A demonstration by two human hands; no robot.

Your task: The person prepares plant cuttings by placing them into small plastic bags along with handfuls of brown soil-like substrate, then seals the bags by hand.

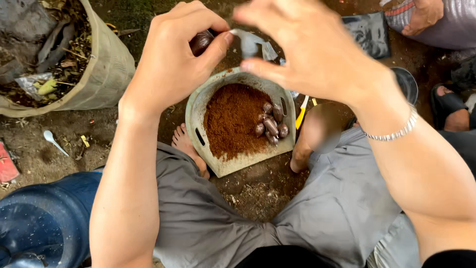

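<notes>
Head view: left hand point(171, 59) grips dark pod point(201, 42); right hand point(307, 47) pinches wrapper point(250, 42); tray point(218, 166) holds brown powder point(230, 119) (plus pods point(271, 126)).

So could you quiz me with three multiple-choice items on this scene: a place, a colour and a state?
1. Where do the dark seeds lie?
A. on the brown powder's right edge
B. in the sack
C. on the blue drum

2. What colour is the plastic spoon on the ground?
A. red
B. white
C. black

3. What is the left hand doing?
A. lying flat
B. pinching a dark seed
C. gripping the spoon

Answers: 1 A, they sit in the cut container; 2 B, it looks white; 3 B, the fingertips close on it.
</notes>
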